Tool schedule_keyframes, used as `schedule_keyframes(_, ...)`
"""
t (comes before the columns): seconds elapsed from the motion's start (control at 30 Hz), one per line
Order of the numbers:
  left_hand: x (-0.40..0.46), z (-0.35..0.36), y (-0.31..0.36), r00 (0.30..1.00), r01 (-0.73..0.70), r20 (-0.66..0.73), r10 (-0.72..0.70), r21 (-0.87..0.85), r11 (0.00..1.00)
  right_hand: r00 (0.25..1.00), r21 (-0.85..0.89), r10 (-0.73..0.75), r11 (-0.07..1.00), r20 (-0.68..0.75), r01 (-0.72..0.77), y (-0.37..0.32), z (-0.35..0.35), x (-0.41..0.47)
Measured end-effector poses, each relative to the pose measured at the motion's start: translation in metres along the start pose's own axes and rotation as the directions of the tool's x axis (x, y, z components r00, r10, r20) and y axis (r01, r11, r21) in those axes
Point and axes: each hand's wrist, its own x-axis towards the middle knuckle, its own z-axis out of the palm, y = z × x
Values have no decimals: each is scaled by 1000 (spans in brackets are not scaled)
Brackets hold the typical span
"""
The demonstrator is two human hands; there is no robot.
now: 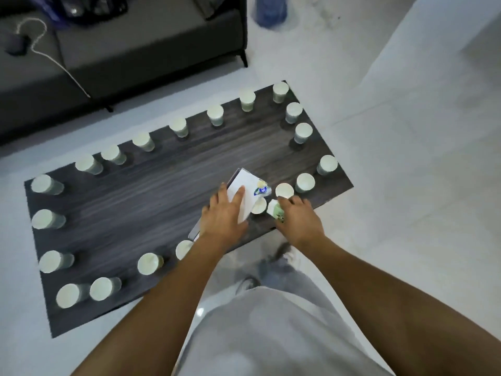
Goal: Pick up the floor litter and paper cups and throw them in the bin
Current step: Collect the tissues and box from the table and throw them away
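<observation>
One head view, looking steeply down.
It faces a low table [151,185] close below, sofa [141,50] beyond.

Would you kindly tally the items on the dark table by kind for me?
Upright paper cups: 20
Crushed paper cup, in the grip of the right hand: 1
White carton, under the left hand: 1
Total: 22

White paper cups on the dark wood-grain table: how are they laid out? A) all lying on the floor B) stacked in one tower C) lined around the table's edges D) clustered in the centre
C: the white paper cups stand in rows along the perimeter of the dark wood-grain table, leaving the middle mostly bare.
</observation>
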Motion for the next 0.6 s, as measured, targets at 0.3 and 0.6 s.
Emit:
schedule_keyframes(0.3,-31,11,155,933,-359,90,348,189,914,918,252,334,927,-213,-278,132,-31,-118)
schedule_keyframes(0.6,-82,88,423,744,-667,198,638,270,694,742,389,643,743,-189,-544,359,-43,-266)
